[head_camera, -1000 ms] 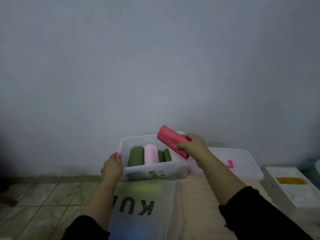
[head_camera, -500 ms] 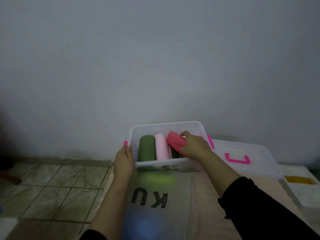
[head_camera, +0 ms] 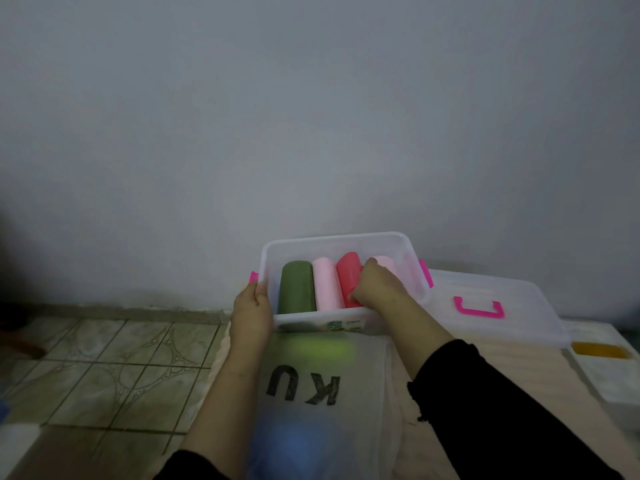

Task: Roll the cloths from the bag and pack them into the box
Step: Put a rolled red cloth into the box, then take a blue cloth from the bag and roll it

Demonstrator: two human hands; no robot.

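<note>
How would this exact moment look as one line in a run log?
step: seating red roll in box | left hand: grips box edge | right hand: on red roll | lid: off, beside box

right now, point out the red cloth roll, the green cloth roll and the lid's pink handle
red cloth roll (head_camera: 349,273), head view, on its upper rounded side, above the right hand.
green cloth roll (head_camera: 297,287), head view, middle of its top surface.
lid's pink handle (head_camera: 479,310), head view, on the handle's long bar.

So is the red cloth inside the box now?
Yes, inside. The red rolled cloth lies within the clear box's walls, between two pink rolls, with the right hand on it.
</note>
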